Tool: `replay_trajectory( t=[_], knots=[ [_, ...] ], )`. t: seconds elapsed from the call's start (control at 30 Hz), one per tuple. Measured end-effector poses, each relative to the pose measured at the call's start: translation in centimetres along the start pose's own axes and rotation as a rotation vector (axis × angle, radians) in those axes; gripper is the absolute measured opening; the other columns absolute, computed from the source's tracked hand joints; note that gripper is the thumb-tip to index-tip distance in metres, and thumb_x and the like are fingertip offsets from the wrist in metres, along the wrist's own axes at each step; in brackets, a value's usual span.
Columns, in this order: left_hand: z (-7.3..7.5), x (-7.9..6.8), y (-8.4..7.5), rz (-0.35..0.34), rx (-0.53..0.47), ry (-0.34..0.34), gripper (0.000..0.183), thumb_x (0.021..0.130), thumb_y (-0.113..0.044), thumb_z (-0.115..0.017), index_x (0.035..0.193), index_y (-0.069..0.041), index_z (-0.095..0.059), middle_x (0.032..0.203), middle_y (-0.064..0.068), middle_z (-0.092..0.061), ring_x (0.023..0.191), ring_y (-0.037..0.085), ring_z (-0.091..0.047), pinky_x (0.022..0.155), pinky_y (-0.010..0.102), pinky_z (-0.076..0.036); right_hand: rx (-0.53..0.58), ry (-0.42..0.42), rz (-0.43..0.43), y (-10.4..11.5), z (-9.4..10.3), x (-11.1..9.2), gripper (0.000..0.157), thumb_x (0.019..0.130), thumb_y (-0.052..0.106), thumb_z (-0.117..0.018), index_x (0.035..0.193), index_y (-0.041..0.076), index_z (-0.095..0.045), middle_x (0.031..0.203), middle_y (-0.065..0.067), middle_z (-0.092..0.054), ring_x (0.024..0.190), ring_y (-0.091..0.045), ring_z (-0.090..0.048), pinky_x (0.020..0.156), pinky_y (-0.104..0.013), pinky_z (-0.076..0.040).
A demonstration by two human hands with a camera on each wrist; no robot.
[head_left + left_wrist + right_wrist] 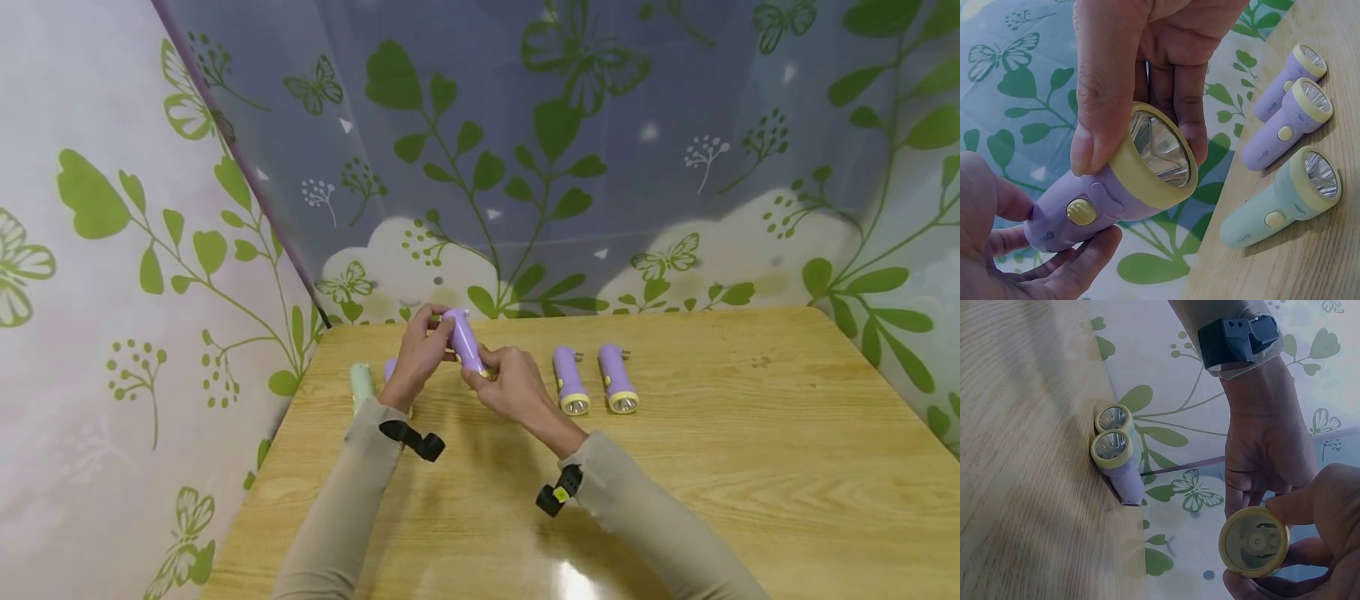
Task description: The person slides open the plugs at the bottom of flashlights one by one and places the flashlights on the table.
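Mid-frame, the left hand (pixel 420 346) grips a purple flashlight (pixel 465 340) by its tail (pixel 1046 220), the right hand (pixel 517 387) by its yellow rim (pixel 1138 178) enclosing a reflector (pixel 1161 150).

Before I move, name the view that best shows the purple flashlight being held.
The left wrist view: it shows the flashlight close up, with its button, rim and lens all visible. The head view shows mainly its purple body, small and partly covered; the right wrist view shows only its front end.

Wood-grain table (pixel 750 467), grey-blue leaf-print backdrop (pixel 480 92), pale patterned left wall (pixel 90 308)
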State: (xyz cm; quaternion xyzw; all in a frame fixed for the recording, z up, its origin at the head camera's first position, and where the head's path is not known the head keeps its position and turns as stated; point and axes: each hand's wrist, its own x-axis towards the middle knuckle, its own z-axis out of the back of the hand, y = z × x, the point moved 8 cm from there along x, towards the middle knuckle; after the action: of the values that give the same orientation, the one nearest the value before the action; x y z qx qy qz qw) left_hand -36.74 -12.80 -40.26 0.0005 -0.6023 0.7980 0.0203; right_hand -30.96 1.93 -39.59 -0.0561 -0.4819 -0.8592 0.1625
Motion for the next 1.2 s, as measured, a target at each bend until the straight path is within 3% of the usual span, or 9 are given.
replay_trajectory(
  t=[1.2],
  knots=[
    [0.05, -0.01, -0.27, 0.009, -0.002, -0.002, 0.035, 0.108, -0.027, -0.045, 0.136, -0.009, -0.055, 0.117, 0.016, -0.054, 0.088, 0.022, -0.064, 0.081, 0.041, -0.063, -0.007, 0.011, 0.005, 0.04, -0.08, 0.07, 0.050, 0.092, 0.021, -0.074, 0.135, 0.000, -0.061, 0.081, -0.015, -0.075, 0.039, -0.007, -0.041, 0.036, -0.019, -0.032]
  ],
)
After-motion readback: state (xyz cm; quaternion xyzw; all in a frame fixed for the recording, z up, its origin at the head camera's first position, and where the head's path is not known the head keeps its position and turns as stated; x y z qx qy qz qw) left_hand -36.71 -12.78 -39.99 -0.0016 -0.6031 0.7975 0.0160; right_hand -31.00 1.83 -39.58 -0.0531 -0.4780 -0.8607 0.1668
